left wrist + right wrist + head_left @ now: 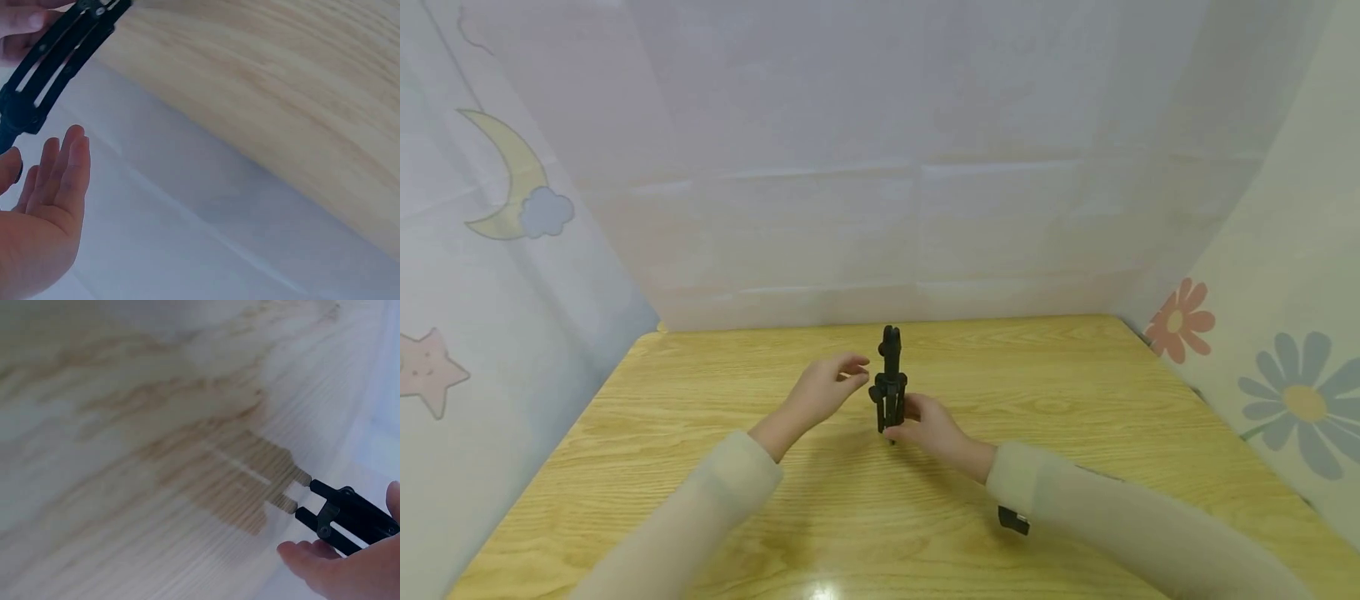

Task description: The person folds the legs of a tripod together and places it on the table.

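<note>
In the head view a small black tripod point(891, 387) stands upright near the middle of the table, its legs folded close together. My right hand point(936, 429) holds it low down, thumb in front of the legs and fingers behind. Seen from the right wrist, the leg ends point(319, 486) are right at the glossy tabletop, where their reflection shows. My left hand point(827, 387) is just left of the tripod's upper part, with fingers loosely extended and nothing in them. The left wrist view shows the left palm point(44, 231) below the tripod's hub point(22, 112).
A black piece with a small silver part point(1013, 520) lies on the wooden table point(715, 400), partly hidden under the right sleeve point(1052, 483). Pale cloth walls stand behind and at both sides, printed with a moon point(512, 175) and flowers point(1303, 404).
</note>
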`<state>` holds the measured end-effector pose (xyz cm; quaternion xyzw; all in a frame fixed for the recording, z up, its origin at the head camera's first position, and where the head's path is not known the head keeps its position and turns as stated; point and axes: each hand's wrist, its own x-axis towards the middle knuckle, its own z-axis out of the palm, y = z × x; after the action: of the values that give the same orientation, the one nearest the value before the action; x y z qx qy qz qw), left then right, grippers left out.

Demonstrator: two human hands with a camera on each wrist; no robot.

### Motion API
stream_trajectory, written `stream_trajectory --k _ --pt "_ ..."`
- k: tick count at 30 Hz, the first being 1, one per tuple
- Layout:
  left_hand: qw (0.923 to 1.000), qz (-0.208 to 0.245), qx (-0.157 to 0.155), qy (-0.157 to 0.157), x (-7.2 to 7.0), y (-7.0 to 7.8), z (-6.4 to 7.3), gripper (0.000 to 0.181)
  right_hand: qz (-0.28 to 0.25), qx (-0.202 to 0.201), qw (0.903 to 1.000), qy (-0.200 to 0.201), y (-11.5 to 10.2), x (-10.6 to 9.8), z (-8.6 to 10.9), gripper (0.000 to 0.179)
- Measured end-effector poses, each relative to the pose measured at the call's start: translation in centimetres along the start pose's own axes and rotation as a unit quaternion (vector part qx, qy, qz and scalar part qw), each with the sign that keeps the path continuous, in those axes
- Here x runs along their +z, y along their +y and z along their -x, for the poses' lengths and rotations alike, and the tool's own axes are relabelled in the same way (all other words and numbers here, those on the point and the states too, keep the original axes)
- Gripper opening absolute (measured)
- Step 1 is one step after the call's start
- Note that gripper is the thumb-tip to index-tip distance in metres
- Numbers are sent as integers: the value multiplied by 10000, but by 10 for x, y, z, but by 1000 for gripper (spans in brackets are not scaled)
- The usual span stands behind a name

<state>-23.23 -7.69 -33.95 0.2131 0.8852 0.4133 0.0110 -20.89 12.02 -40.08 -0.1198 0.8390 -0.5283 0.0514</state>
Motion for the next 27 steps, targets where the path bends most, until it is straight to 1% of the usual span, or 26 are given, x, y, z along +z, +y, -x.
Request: stream_trajectory --k 5,9,12,16,21,22,27 --pt "9995 302 -86 -52 -9 16 0 40 41 181 9995 268 -1 5 -3 44" --pt "9988 448 -153 -80 -15 27 -2 49 73 261 9990 355 -3 6 -4 44" --pt "9988 450 -172 -96 -17 34 -4 54 22 334 9988 367 -4 6 -4 47" --pt "9990 428 -128 -85 -18 40 -6 59 -58 484 9979 419 -4 7 -4 54" --pt "9996 267 -70 -51 -18 48 -8 63 111 500 9974 501 -6 10 -4 54" --pt "9998 191 -59 -50 -17 50 -10 64 137 498 9974 509 -6 10 -5 53" --pt "9999 99 -45 -87 -17 58 -14 63 220 497 9972 521 -7 11 -5 55"
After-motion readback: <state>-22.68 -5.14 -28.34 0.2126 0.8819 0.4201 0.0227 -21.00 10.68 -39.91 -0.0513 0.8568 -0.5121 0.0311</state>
